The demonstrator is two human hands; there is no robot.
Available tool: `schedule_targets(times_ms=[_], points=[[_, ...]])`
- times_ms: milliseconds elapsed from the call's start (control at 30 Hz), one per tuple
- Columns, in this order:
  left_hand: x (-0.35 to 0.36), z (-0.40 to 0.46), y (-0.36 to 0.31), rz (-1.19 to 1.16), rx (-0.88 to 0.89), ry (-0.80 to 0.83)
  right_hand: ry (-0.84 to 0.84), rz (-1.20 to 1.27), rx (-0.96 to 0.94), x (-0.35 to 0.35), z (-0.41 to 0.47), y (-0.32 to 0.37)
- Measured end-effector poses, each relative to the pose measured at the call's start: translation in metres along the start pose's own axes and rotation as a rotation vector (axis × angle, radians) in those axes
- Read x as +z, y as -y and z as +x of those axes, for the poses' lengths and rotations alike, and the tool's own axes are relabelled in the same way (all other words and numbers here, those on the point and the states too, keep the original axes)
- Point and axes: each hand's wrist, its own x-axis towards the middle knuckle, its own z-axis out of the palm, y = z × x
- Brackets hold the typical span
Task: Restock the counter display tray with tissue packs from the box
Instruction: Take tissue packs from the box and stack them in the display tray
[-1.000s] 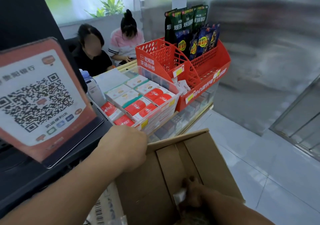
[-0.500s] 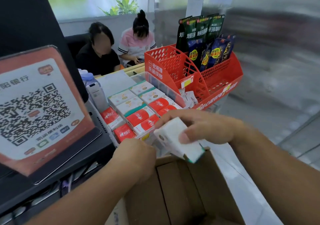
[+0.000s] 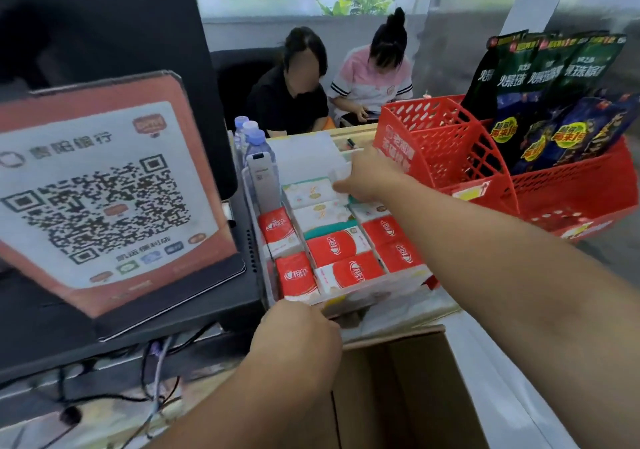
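A clear display tray (image 3: 363,296) on the counter holds rows of red-and-white tissue packs (image 3: 332,247) in front and white packs (image 3: 311,192) behind. My right hand (image 3: 370,178) reaches over the tray's back right row and grips a white tissue pack (image 3: 341,175), most of it hidden under my fingers. An open cardboard box (image 3: 398,396) sits below the counter edge. My left hand (image 3: 298,341) grips the box's rim just below the tray's front wall. The box's inside is dark.
A QR-code sign (image 3: 97,199) and a black monitor (image 3: 104,33) stand to the left, with cables (image 3: 156,372) hanging below. A red basket (image 3: 450,157) with snack bags (image 3: 554,102) stands right of the tray. Water bottles (image 3: 254,143) stand behind it. Two people (image 3: 294,85) sit beyond the counter.
My right hand came up out of the box with a white pack and carried it forward over the tray to the back row. My left hand stayed on the box.
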Motion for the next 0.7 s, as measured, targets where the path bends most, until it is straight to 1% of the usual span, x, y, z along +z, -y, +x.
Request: schedule_targets(times_ms=[100, 200, 300, 400, 467, 533, 567, 600, 667, 700], points=[[0.002, 0.001, 0.001, -0.041, -0.032, 0.019, -0.083, -0.081, -0.011, 0.024, 0.013, -0.003], [0.004, 0.001, -0.002, -0.055, -0.048, 0.013, -0.178, -0.078, -0.039, 0.033, 0.012, -0.006], [0.004, 0.001, -0.006, -0.042, -0.038, -0.026, -0.29, 0.016, -0.077, 0.022, -0.008, -0.002], [0.005, 0.003, -0.008, -0.045, -0.008, -0.083, -0.381, 0.182, -0.218, -0.006, -0.058, 0.008], [0.007, 0.006, -0.009, -0.07, -0.005, -0.104, -0.374, 0.277, -0.325, -0.025, -0.107, 0.011], [0.007, 0.01, -0.014, -0.099, 0.01, -0.146, -0.296, 0.296, -0.423, -0.042, -0.164, 0.005], [0.005, 0.012, -0.019, -0.126, 0.021, -0.167, -0.184, 0.264, -0.44, -0.047, -0.189, -0.003], [0.004, 0.012, -0.026, -0.151, 0.039, -0.19, -0.029, 0.214, -0.422, -0.05, -0.212, -0.013], [-0.002, 0.011, -0.046, -0.169, 0.106, -0.255, 0.299, 0.091, -0.309, -0.043, -0.249, -0.034], [-0.004, 0.009, -0.059, -0.168, 0.155, -0.282, 0.425, 0.038, -0.242, -0.035, -0.266, -0.044]])
